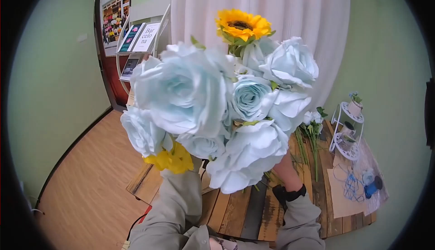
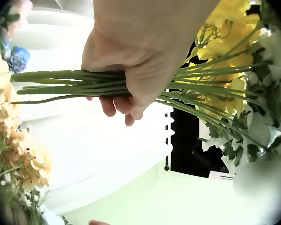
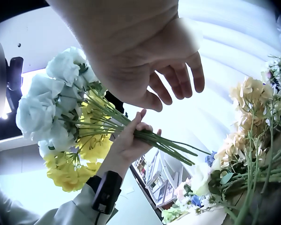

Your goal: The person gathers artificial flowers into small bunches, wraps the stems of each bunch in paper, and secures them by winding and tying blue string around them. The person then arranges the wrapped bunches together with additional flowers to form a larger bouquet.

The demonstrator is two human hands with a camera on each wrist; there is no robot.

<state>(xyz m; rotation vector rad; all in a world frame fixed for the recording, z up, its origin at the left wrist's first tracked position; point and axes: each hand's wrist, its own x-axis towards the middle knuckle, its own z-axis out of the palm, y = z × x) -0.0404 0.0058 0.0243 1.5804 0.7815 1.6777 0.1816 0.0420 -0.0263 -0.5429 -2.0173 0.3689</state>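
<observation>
My left hand [image 2: 136, 61] grips a bundle of green stems [image 2: 47, 77], its fingers curled round them. At the top of this bouquet are large pale blue roses [image 1: 183, 89], with yellow blossoms [image 1: 174, 159] low on the left side. A sunflower [image 1: 242, 24] stands up at its far edge. In the right wrist view, my right hand [image 3: 140, 65] is held beside the stems with fingers loosely spread and nothing in them. The roses hide most of both hands in the head view, where the right forearm shows below them.
A wooden slatted table [image 1: 231, 209] lies below the bouquet. On its right side are white flowers [image 1: 312, 118], a white bicycle-shaped stand [image 1: 346, 146], brown paper [image 1: 340, 204] and a blue ribbon spool [image 1: 373, 186]. Peach flowers [image 3: 248, 117] stand near the right hand.
</observation>
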